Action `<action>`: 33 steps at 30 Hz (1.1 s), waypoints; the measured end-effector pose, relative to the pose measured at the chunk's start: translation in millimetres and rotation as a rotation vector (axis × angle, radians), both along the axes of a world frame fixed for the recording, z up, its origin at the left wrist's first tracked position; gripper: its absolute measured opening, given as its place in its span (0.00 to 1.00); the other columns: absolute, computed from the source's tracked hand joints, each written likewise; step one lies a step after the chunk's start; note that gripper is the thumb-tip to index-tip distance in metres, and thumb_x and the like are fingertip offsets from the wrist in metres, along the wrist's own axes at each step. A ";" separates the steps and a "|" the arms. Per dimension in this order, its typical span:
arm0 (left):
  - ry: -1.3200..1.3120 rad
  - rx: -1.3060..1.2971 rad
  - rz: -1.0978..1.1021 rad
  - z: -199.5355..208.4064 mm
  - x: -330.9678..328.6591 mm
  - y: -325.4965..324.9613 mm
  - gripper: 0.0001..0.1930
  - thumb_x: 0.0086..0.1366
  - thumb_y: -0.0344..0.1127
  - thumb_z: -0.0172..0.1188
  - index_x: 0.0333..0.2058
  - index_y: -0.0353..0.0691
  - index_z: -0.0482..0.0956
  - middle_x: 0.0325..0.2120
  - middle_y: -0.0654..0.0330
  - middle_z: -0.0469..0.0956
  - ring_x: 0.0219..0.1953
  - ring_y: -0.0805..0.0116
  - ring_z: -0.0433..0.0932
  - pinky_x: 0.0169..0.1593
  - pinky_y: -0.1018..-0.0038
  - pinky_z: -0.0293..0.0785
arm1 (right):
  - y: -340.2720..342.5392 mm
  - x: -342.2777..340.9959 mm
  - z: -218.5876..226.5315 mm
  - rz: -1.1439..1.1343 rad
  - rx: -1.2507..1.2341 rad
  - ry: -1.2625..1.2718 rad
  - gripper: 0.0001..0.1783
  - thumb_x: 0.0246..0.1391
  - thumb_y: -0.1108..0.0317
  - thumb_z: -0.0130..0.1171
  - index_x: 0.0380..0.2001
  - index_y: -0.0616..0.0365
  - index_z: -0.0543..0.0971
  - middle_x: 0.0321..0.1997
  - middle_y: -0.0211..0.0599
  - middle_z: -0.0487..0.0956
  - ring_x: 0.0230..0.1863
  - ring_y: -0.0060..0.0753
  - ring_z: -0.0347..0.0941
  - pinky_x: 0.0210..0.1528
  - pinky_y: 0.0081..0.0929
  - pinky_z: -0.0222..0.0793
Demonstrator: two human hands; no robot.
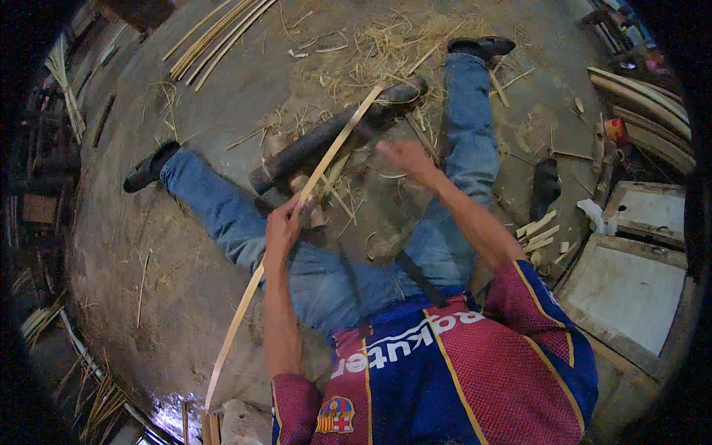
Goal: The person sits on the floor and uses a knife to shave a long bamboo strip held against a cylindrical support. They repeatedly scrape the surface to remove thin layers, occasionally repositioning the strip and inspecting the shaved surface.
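A long, pale strip, apparently split bamboo or cane, runs from the lower left up across a dark round log between my outstretched legs. My left hand is closed around the strip near my left knee. On the right, my right hand is curled and smeared by motion, beside the strip and just on the near side of the log. A dark blur lies off its fingers, but what it grips cannot be made out. Thin shavings and short offcuts lie around the log.
Several long strips lie on the floor at the far left. Short split pieces are by my right thigh, near a dark sheath-like object. White-faced panels and curved slats line the right side, with a red container.
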State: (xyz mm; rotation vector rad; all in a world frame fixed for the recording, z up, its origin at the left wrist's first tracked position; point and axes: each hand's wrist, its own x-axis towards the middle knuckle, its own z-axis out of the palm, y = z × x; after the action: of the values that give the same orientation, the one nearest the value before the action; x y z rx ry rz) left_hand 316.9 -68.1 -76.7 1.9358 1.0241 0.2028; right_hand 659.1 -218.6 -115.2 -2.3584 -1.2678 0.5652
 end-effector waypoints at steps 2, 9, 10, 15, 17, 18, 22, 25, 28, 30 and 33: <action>-0.022 -0.003 0.016 -6.3 -4.5 -0.8 0.17 0.70 0.44 0.55 0.54 0.45 0.79 0.39 0.43 0.81 0.40 0.52 0.83 0.45 0.66 0.74 | -7.7 -16.1 15.0 0.399 -0.064 -0.089 0.41 0.60 0.31 0.45 0.26 0.64 0.81 0.21 0.57 0.78 0.26 0.60 0.76 0.34 0.52 0.71; 0.012 0.021 -0.006 8.4 -4.7 -2.3 0.16 0.70 0.42 0.55 0.53 0.44 0.79 0.41 0.44 0.81 0.42 0.54 0.83 0.47 0.68 0.74 | -4.7 28.7 6.2 -0.002 -0.030 0.148 0.44 0.59 0.29 0.44 0.22 0.64 0.80 0.20 0.56 0.77 0.27 0.62 0.76 0.37 0.51 0.72; -0.009 0.021 0.009 4.8 -7.4 -1.1 0.16 0.70 0.41 0.55 0.53 0.44 0.80 0.41 0.45 0.81 0.43 0.54 0.83 0.47 0.68 0.74 | -10.6 31.1 7.1 0.050 -0.025 0.123 0.44 0.60 0.29 0.43 0.21 0.65 0.80 0.20 0.57 0.77 0.27 0.63 0.76 0.37 0.50 0.72; 0.063 0.027 -0.014 5.9 -6.0 -3.0 0.16 0.71 0.40 0.55 0.53 0.43 0.80 0.45 0.47 0.81 0.49 0.54 0.81 0.50 0.68 0.74 | -9.0 44.5 -2.0 -0.079 -0.084 -0.038 0.44 0.60 0.28 0.42 0.24 0.65 0.80 0.23 0.58 0.78 0.30 0.63 0.77 0.39 0.51 0.71; 0.018 0.062 -0.013 -14.9 -11.7 3.3 0.16 0.71 0.39 0.55 0.53 0.42 0.79 0.46 0.47 0.81 0.49 0.55 0.82 0.50 0.68 0.74 | -9.8 24.9 6.2 0.292 -0.072 -0.051 0.44 0.60 0.28 0.42 0.26 0.65 0.81 0.25 0.58 0.79 0.32 0.63 0.77 0.39 0.52 0.71; -0.003 0.042 -0.024 -18.1 -16.6 3.5 0.16 0.71 0.39 0.54 0.53 0.42 0.79 0.45 0.47 0.81 0.48 0.55 0.82 0.50 0.68 0.74 | -13.4 33.5 2.4 0.116 -0.086 -0.024 0.44 0.60 0.28 0.41 0.27 0.64 0.81 0.25 0.58 0.79 0.32 0.63 0.77 0.40 0.52 0.72; 0.022 -0.026 -0.027 2.5 -0.6 -2.2 0.17 0.70 0.40 0.55 0.53 0.41 0.79 0.44 0.46 0.81 0.47 0.57 0.82 0.49 0.67 0.74 | -11.2 47.1 -3.7 -0.130 -0.126 0.036 0.44 0.60 0.29 0.41 0.28 0.65 0.82 0.27 0.59 0.80 0.34 0.62 0.78 0.40 0.53 0.71; 0.043 -0.026 -0.009 5.5 -4.1 -0.7 0.17 0.70 0.41 0.56 0.53 0.40 0.79 0.44 0.46 0.81 0.47 0.57 0.83 0.49 0.68 0.74 | -13.5 54.5 -7.8 0.081 -0.032 -0.019 0.44 0.61 0.29 0.40 0.28 0.66 0.82 0.27 0.60 0.80 0.34 0.63 0.78 0.39 0.53 0.71; -0.017 0.025 -0.013 -5.0 -9.6 -1.8 0.18 0.70 0.43 0.56 0.53 0.42 0.79 0.41 0.44 0.82 0.42 0.59 0.84 0.45 0.68 0.73 | -12.1 83.7 -9.7 -0.273 -0.023 0.084 0.45 0.60 0.29 0.41 0.27 0.68 0.81 0.25 0.62 0.78 0.32 0.61 0.77 0.36 0.50 0.70; 0.042 0.015 -0.011 -10.2 -12.1 -0.1 0.18 0.69 0.43 0.57 0.54 0.45 0.79 0.39 0.43 0.81 0.38 0.59 0.83 0.43 0.67 0.73 | -9.2 88.3 -9.6 -0.323 0.073 -0.049 0.44 0.60 0.30 0.44 0.24 0.69 0.80 0.24 0.62 0.77 0.30 0.58 0.77 0.35 0.48 0.69; 0.068 0.003 -0.019 -8.3 -12.0 2.2 0.17 0.68 0.45 0.58 0.50 0.45 0.81 0.35 0.43 0.81 0.32 0.56 0.81 0.39 0.63 0.73 | -12.9 44.1 -10.0 -0.142 0.051 -0.057 0.42 0.61 0.33 0.48 0.18 0.69 0.76 0.20 0.59 0.74 0.23 0.58 0.73 0.29 0.49 0.66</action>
State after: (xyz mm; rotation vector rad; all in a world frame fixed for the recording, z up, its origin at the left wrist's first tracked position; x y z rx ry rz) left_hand 304.9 -65.9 -84.9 1.9653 1.0503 0.1284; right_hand 703.1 -231.5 -125.3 -2.4140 -1.1137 0.4188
